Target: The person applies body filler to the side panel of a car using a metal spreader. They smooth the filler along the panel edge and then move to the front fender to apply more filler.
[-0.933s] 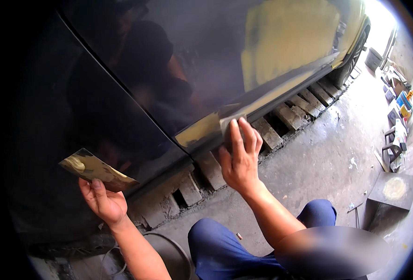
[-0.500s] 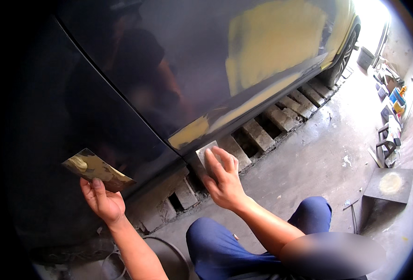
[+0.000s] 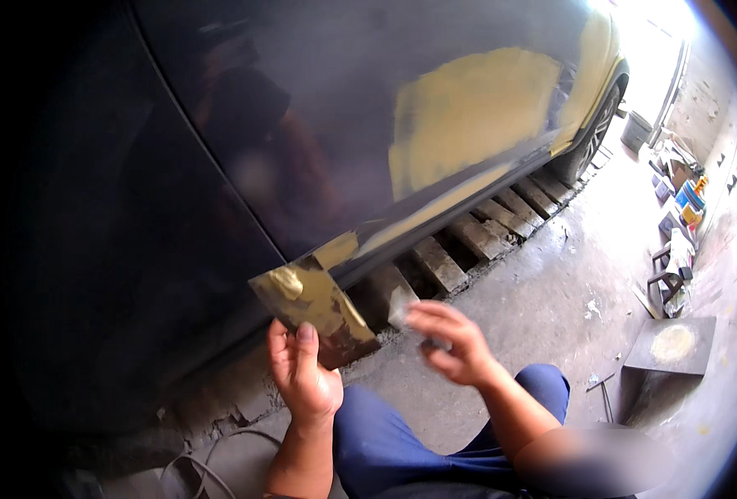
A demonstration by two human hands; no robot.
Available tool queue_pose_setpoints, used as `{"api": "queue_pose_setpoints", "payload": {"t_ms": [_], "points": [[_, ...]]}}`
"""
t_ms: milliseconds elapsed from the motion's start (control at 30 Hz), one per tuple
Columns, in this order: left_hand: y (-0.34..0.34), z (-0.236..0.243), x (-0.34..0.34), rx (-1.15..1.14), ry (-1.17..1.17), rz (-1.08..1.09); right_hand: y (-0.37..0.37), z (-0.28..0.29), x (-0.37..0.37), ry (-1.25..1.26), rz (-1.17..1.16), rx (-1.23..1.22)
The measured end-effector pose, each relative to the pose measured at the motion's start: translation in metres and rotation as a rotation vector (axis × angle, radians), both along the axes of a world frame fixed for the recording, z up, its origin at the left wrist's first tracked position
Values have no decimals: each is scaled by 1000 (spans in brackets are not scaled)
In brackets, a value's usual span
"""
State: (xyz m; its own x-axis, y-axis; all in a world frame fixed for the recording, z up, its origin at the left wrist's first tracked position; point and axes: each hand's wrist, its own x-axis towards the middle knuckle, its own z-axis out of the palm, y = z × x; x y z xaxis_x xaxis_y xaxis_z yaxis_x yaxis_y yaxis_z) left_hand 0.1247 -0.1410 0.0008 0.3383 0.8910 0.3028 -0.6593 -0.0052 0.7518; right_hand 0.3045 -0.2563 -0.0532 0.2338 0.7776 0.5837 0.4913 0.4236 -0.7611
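One plate (image 3: 335,312) is pinched by its edge in the closed left hand (image 3: 306,374), apparently keeping its yellow paste (image 3: 287,283) clear, while a pale spreader (image 3: 398,306) is held just beside by the half-curled right hand (image 3: 460,345)

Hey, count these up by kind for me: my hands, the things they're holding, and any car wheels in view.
Hands: 2, left hand and right hand
Putty-smeared plate, in the left: 1
Spreader, blurred, in the right: 1
Car wheel: 1
Total: 5
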Motion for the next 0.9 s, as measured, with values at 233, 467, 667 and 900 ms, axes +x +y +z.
{"api": "queue_pose_setpoints", "payload": {"t_ms": [233, 467, 667, 900], "points": [[-13, 2, 16, -44, -110, -69, -33, 2, 2, 706, 123, -233], [-19, -5, 7, 127, -1, -439, -19, 24, 0, 684, 189, -139], [-9, 6, -1, 736, 583, -295, -23, 49, 13, 587, 216, -66], [4, 12, -5, 594, 923, -353, -43, 86, 35, 115, -29, -45]]}}
